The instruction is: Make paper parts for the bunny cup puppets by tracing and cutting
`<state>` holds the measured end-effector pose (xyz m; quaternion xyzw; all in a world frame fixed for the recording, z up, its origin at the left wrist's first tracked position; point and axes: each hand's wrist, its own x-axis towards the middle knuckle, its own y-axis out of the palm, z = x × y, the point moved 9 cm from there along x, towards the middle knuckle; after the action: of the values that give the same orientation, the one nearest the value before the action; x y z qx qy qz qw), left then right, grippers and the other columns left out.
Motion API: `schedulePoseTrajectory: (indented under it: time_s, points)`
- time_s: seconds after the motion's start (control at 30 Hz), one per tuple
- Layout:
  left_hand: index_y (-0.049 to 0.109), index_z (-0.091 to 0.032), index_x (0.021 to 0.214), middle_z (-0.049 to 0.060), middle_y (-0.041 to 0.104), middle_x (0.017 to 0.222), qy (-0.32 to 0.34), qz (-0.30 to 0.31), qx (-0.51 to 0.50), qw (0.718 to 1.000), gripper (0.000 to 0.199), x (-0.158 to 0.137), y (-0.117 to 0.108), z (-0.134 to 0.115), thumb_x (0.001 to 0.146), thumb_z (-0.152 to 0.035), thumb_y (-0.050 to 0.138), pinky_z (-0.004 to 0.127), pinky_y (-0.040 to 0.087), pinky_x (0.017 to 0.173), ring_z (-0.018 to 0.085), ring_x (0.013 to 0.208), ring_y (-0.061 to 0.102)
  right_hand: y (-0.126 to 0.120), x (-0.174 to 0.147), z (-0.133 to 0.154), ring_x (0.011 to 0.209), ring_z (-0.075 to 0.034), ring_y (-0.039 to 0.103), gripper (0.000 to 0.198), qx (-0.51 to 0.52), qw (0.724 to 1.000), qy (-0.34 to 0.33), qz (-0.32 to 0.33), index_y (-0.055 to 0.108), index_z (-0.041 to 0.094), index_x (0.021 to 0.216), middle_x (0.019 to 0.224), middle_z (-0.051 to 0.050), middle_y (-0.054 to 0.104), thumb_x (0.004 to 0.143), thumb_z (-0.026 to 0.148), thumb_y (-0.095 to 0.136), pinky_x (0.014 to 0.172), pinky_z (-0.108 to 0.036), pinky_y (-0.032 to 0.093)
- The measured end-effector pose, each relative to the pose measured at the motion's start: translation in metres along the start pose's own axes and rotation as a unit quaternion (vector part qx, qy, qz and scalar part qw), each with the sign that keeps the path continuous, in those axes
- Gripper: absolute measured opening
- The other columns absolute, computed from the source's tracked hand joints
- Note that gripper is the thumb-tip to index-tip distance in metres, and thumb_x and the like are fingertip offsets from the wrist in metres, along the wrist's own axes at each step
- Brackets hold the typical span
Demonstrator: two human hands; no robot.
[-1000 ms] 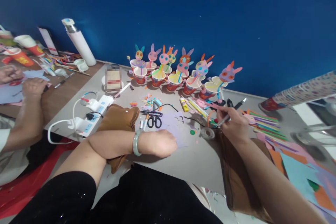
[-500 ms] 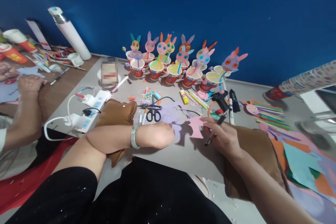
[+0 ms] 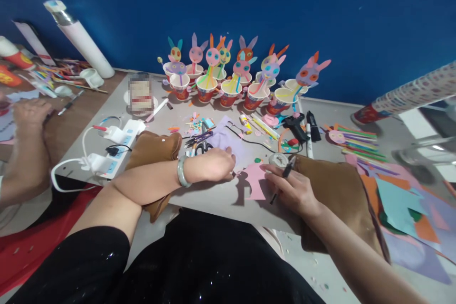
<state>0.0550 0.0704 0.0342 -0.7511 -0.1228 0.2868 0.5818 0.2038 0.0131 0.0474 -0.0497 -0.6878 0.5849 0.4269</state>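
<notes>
My left hand (image 3: 213,164), with a pale green bangle (image 3: 182,171) at the wrist, is curled at the near edge of a light purple paper sheet (image 3: 228,137). Its fingertips seem closed on that edge, partly hidden. Held between the fingers of my right hand (image 3: 294,190) is a black pen (image 3: 288,169). The same hand's fingertips touch a pink paper piece (image 3: 254,183) with cut-out edges, lying near the front of the table. Black-handled scissors (image 3: 204,147) lie just beyond my left hand. A white round roll (image 3: 279,159) sits beyond my right fingers.
Paper cups with rabbit figures (image 3: 230,97) stand along the blue wall. A glue gun (image 3: 297,126), a glue stick (image 3: 245,123) and brown cushions (image 3: 338,199) lie around. A power strip (image 3: 123,147) is at left, coloured paper (image 3: 402,204) at right. Another person's hand (image 3: 32,114) works at far left.
My left hand and the purple sheet have shifted away from me, partly over the scissors. The pink piece has come closer to me with my right hand. The white roll has come into sight.
</notes>
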Motion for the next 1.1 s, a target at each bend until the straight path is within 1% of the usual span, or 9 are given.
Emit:
schedulePoseTrajectory:
  time_s: [0.13,0.2,0.33,0.4,0.5,0.63,0.77,0.9,1.1]
  points:
    - [0.067,-0.007,0.111,0.018,0.068,0.115,0.049,-0.04,0.008,0.998,0.035,0.0,-0.008,-0.014,0.102,-0.037,0.051,0.033,0.047,0.063,0.023,0.079,0.069,0.013,-0.001,0.022,0.082,-0.019,0.071,0.024,-0.037,0.995,-0.055,0.074,0.066,0.019,0.108,0.108,-0.011,0.076,0.096,0.007,0.05,0.07,-0.031,0.053]
    - [0.069,-0.009,0.105,0.016,0.068,0.109,0.076,-0.062,0.012,0.995,0.031,0.0,-0.008,-0.024,0.103,-0.032,0.048,0.032,0.045,0.059,0.021,0.077,0.068,0.017,-0.001,0.029,0.075,-0.017,0.067,0.022,-0.057,0.992,-0.057,0.092,0.067,0.018,0.101,0.097,-0.009,0.075,0.096,0.005,0.05,0.067,-0.03,0.049]
    - [0.072,-0.011,0.097,0.016,0.069,0.106,0.164,-0.05,0.032,0.985,0.027,-0.006,0.004,-0.055,0.101,-0.031,0.053,0.031,0.044,0.058,0.024,0.089,0.068,0.023,-0.001,0.043,0.06,-0.015,0.054,0.024,-0.091,0.987,-0.056,0.122,0.067,0.017,0.088,0.071,-0.004,0.063,0.096,0.006,0.047,0.061,-0.031,0.041]
    - [0.072,-0.01,0.102,0.017,0.069,0.111,0.184,-0.041,0.03,0.982,0.028,-0.01,0.01,-0.066,0.099,-0.033,0.057,0.032,0.045,0.06,0.024,0.088,0.068,0.023,-0.001,0.049,0.059,-0.015,0.052,0.025,-0.096,0.986,-0.06,0.125,0.067,0.016,0.086,0.069,-0.004,0.061,0.097,0.006,0.046,0.061,-0.031,0.04]
    - [0.072,-0.007,0.106,0.021,0.068,0.118,0.203,-0.031,0.021,0.978,0.03,-0.015,0.021,-0.075,0.096,-0.032,0.06,0.032,0.045,0.056,0.021,0.077,0.067,0.023,-0.003,0.049,0.063,-0.015,0.054,0.022,-0.048,0.99,-0.041,0.129,0.067,0.017,0.092,0.074,-0.005,0.063,0.097,0.008,0.048,0.063,-0.03,0.041]
    - [0.072,-0.006,0.108,0.026,0.067,0.126,0.199,-0.009,0.023,0.98,0.031,-0.017,0.036,-0.074,0.089,-0.029,0.065,0.033,0.045,0.054,0.022,0.074,0.068,0.02,-0.003,0.036,0.063,-0.015,0.053,0.017,0.005,0.988,0.004,0.152,0.068,0.02,0.097,0.072,-0.004,0.063,0.101,0.024,0.051,0.063,-0.03,0.04]
    - [0.068,-0.004,0.118,0.029,0.064,0.131,0.19,-0.01,0.008,0.982,0.041,-0.019,0.039,-0.07,0.084,-0.026,0.066,0.033,0.047,0.055,0.022,0.072,0.068,0.01,0.004,0.024,0.057,-0.014,0.046,0.024,-0.03,0.989,0.022,0.145,0.068,0.02,0.089,0.062,0.0,0.055,0.103,0.026,0.049,0.06,-0.029,0.035]
    - [0.068,-0.003,0.119,0.027,0.068,0.123,0.201,-0.012,-0.021,0.979,0.046,-0.021,0.038,-0.069,0.079,-0.025,0.071,0.031,0.045,0.053,0.021,0.069,0.066,0.012,0.009,0.018,0.057,-0.015,0.046,0.028,-0.071,0.986,0.019,0.151,0.069,0.019,0.089,0.06,0.0,0.055,0.105,0.025,0.046,0.061,-0.029,0.035]
    - [0.073,-0.01,0.098,0.019,0.068,0.119,0.205,-0.004,-0.026,0.978,0.022,-0.019,0.03,-0.07,0.079,-0.021,0.07,0.031,0.037,0.045,0.017,0.062,0.061,0.024,0.012,0.012,0.059,-0.016,0.051,0.023,-0.101,0.979,0.008,0.174,0.069,0.016,0.094,0.062,-0.001,0.059,0.103,0.021,0.048,0.067,-0.031,0.036]
